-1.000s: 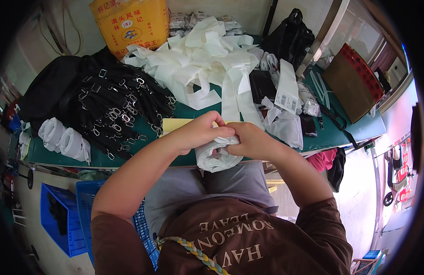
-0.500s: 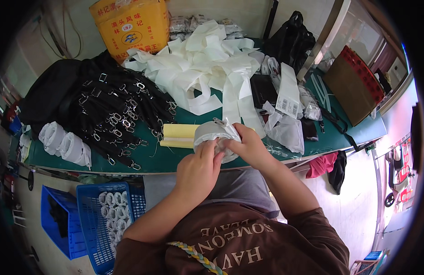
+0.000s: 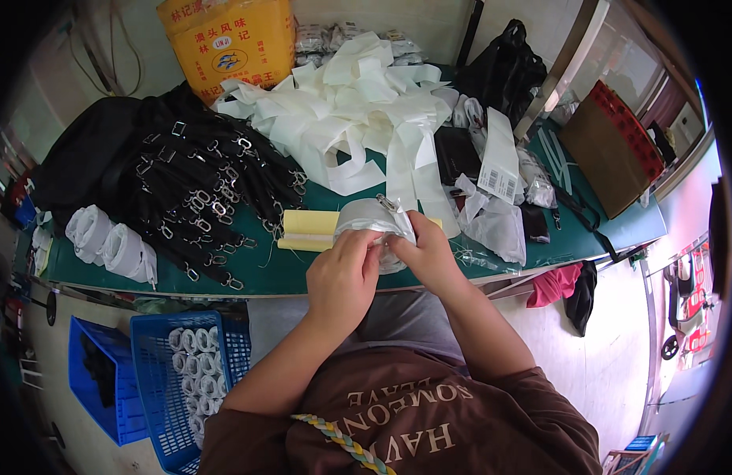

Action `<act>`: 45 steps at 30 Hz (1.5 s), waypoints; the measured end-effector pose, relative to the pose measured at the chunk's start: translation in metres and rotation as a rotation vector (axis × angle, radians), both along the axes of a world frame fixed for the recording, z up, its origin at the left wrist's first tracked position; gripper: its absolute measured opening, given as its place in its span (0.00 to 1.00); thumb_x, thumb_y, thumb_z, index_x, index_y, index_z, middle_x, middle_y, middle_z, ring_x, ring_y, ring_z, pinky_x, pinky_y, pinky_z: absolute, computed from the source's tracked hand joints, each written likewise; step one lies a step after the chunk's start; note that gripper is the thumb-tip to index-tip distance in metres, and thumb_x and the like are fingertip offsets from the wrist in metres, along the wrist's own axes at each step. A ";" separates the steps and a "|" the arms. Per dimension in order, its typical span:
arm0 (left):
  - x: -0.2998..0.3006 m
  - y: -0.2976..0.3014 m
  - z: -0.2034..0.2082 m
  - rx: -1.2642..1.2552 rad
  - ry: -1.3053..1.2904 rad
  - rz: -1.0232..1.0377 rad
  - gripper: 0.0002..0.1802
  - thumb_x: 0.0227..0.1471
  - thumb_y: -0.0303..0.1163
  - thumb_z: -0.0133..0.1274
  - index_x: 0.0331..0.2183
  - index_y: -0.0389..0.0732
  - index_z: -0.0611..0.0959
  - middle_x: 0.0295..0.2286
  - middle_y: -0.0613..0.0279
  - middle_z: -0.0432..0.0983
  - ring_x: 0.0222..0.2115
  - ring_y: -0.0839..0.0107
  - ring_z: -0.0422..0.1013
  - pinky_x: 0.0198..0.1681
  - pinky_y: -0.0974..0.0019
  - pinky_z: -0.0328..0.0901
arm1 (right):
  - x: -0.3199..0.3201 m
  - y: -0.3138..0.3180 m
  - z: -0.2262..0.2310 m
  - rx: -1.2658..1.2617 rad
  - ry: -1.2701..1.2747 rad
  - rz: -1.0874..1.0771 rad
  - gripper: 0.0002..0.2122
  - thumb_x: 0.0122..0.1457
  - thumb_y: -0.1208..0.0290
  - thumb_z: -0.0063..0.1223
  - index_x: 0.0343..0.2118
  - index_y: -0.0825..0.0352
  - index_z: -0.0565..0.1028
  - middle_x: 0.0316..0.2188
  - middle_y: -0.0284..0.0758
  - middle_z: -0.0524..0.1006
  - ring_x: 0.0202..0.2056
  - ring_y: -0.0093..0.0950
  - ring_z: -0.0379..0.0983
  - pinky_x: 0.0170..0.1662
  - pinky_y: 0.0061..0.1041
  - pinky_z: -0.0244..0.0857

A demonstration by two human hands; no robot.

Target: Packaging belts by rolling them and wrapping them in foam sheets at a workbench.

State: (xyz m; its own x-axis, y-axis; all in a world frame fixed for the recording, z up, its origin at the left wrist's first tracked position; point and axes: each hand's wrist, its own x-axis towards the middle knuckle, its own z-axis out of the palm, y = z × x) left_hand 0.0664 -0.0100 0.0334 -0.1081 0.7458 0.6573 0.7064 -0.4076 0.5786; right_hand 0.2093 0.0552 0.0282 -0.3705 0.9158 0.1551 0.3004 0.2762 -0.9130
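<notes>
Over the front edge of the table (image 3: 263,279), both my hands hold a white-wrapped roll (image 3: 364,212) with a metal clasp (image 3: 388,203) on its top right. My left hand (image 3: 339,275) grips its near left side, fingertips tucked at the opening. My right hand (image 3: 429,252) closes round the right side, thumb pressed inward toward the left fingers. What lies inside the roll is hidden. Just behind it, a yellow block (image 3: 306,225) lies on the green tabletop. Two similar white rolls (image 3: 128,255) stand at the table's left.
Black straps with metal clasps (image 3: 211,186) are heaped at left. White strips (image 3: 342,111) pile up in the middle before a yellow carton (image 3: 231,47). Plastic-wrapped items (image 3: 492,229) and a brown box (image 3: 607,150) occupy the right. Below left stands a blue basket (image 3: 154,396) holding white rolls.
My left fingers have shifted higher over the roll's near opening. The roll has turned slightly, so its metal clasp shows more and sits farther right.
</notes>
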 end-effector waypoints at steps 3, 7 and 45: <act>-0.006 0.000 -0.001 0.034 0.060 0.028 0.09 0.43 0.24 0.54 0.32 0.42 0.77 0.28 0.61 0.75 0.21 0.62 0.71 0.24 0.64 0.65 | 0.001 0.002 -0.004 -0.032 0.012 -0.021 0.13 0.49 0.71 0.49 0.36 0.75 0.70 0.27 0.35 0.73 0.30 0.20 0.67 0.34 0.20 0.62; -0.010 -0.005 -0.001 0.047 0.114 0.050 0.11 0.43 0.23 0.54 0.33 0.42 0.77 0.29 0.61 0.75 0.21 0.62 0.71 0.24 0.64 0.65 | 0.001 0.003 -0.016 -0.146 0.135 0.013 0.14 0.49 0.72 0.50 0.38 0.75 0.69 0.31 0.34 0.73 0.32 0.19 0.66 0.37 0.19 0.61; -0.069 0.044 0.040 -1.042 -0.543 -0.971 0.09 0.45 0.21 0.54 0.33 0.38 0.76 0.29 0.70 0.74 0.30 0.85 0.67 0.32 0.78 0.63 | 0.000 -0.034 0.029 -0.450 0.430 0.415 0.15 0.52 0.74 0.49 0.42 0.72 0.68 0.35 0.32 0.73 0.36 0.19 0.68 0.41 0.20 0.61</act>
State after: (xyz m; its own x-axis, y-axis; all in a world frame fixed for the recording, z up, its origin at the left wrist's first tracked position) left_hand -0.0027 0.0343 0.0733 0.6338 0.7595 -0.1461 0.0275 0.1666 0.9856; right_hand 0.2096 0.0211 0.0567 -0.6910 0.7228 0.0075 -0.1561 -0.1391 -0.9779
